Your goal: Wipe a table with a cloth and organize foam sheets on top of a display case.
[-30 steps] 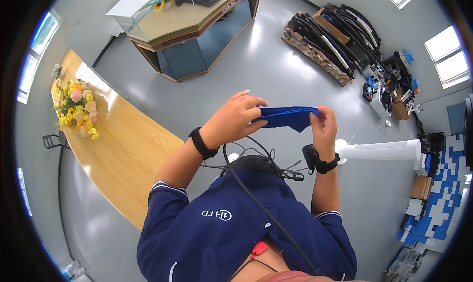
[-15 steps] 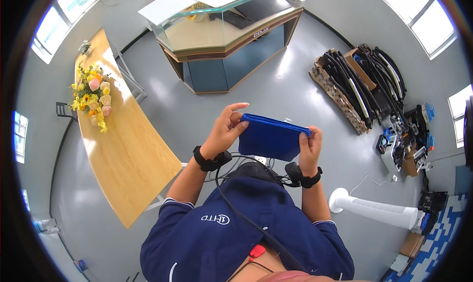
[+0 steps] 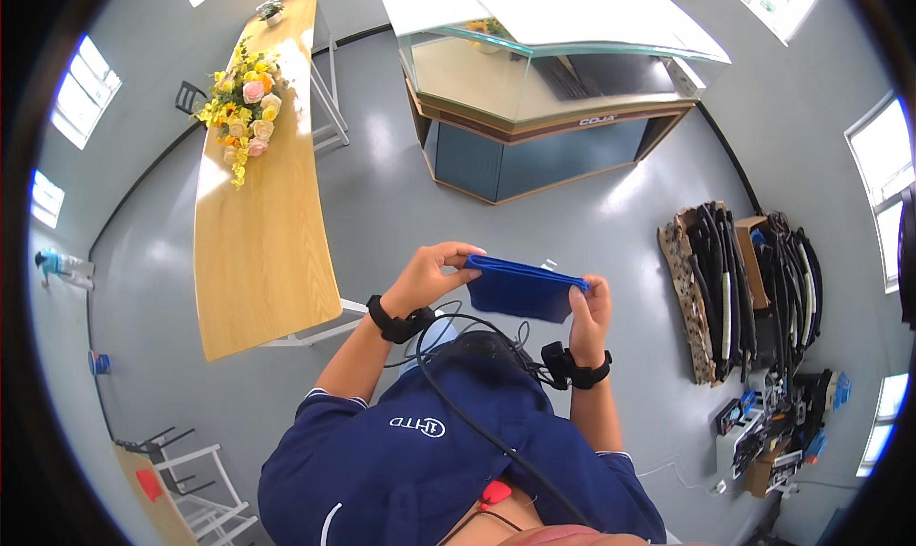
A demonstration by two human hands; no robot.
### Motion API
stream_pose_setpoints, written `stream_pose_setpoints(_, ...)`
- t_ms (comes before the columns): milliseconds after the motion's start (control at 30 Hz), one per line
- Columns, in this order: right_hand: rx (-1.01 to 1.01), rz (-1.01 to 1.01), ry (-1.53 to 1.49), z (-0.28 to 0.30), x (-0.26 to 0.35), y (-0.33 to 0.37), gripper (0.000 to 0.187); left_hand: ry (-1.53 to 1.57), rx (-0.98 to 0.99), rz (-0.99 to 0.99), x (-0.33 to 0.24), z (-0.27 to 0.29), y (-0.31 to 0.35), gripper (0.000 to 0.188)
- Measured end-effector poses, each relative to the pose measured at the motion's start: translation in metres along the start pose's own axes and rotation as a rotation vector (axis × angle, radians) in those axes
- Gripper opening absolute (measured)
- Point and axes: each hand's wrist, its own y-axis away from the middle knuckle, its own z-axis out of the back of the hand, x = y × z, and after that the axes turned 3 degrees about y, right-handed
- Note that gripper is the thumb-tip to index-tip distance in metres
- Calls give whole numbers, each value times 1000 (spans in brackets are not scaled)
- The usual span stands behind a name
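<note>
A folded blue cloth (image 3: pixel 520 296) hangs in front of my body, its layered top edge stretched between my two hands. At its left upper corner, my left hand (image 3: pixel 428 277) pinches the fabric between thumb and fingers. My right hand (image 3: pixel 591 313) grips the right upper corner, with the thumb on the near side. The cloth's lower part hangs free, well above the floor. Both wrists wear black straps with small black units, and a black cable runs down from my chest.
A long wooden table (image 3: pixel 262 260) with a flower arrangement (image 3: pixel 245 112) stands at the left. Ahead is a glass-topped counter (image 3: pixel 563 164). Bundled black tubes (image 3: pixel 730 288) and boxed equipment (image 3: pixel 759 446) lie at the right. Another table with white legs (image 3: pixel 215 489) is at the lower left.
My view has turned right and shifted, so table and counter now sit differently in it. Both hands still hold the cloth, which appears slightly lower and shorter. The white tower fan has left the view.
</note>
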Motion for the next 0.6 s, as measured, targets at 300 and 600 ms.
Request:
stream_pose_setpoints(300,102,-100,26,-33,-26,-68,12,73,-35,-121,30,46,-35,15)
stream_pose_setpoints(600,281,-129,319,-101,-66,-155,10,112,-287,-21,23,136,-95,22)
